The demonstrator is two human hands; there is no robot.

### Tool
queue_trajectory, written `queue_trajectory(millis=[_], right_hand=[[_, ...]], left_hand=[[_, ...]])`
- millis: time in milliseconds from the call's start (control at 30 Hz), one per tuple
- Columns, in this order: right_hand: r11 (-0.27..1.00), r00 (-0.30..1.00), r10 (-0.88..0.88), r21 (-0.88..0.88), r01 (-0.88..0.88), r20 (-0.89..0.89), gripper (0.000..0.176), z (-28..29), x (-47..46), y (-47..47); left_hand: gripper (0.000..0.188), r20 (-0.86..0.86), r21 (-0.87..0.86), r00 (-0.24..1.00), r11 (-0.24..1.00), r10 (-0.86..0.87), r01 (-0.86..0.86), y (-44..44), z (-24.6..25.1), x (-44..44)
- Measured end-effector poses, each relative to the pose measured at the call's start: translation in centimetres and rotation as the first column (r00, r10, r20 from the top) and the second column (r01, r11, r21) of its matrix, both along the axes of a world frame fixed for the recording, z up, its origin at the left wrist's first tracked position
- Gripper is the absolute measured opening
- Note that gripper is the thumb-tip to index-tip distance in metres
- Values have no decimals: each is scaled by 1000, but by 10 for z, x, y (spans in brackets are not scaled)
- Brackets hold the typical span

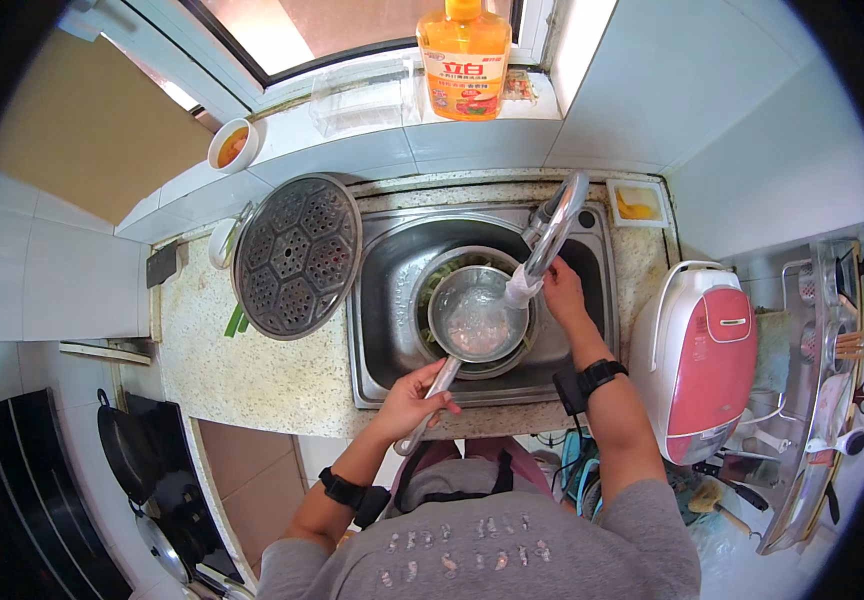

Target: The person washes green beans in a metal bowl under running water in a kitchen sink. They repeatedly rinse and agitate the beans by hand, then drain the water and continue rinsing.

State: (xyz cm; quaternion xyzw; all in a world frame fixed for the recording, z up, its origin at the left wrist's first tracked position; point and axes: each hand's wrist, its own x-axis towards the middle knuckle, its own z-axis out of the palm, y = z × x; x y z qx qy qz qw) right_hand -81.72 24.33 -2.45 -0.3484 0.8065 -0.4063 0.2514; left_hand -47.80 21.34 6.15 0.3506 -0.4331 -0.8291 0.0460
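Observation:
My left hand grips the handle of a metal ladle-like pan with a round bowl. Water runs into it from the chrome faucet, whose spout end is wrapped in whitish material. Pale pinkish pieces lie under the bubbling water. Below the pan, a larger metal basin holding green vegetable pieces stands in the stainless steel sink. My right hand is just right of the spout; its fingertips are partly hidden behind the faucet, so its hold there is unclear.
A round perforated dark steamer rack leans left of the sink on the speckled counter. An orange dish soap bottle and a white bowl stand on the sill. At right are a pink-white appliance and a small dish.

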Motion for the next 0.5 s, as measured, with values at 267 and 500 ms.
queue_trajectory(millis=[267, 500], right_hand=[[998, 996, 35, -58, -40, -86, 28, -13, -8, -2], [997, 997, 5, -83, 2, 83, 25, -12, -21, -6]], left_hand=[[59, 2, -13, 999, 999, 41, -41, 5, 7, 1], [59, 10, -34, 998, 998, 55, -54, 9, 16, -3]])
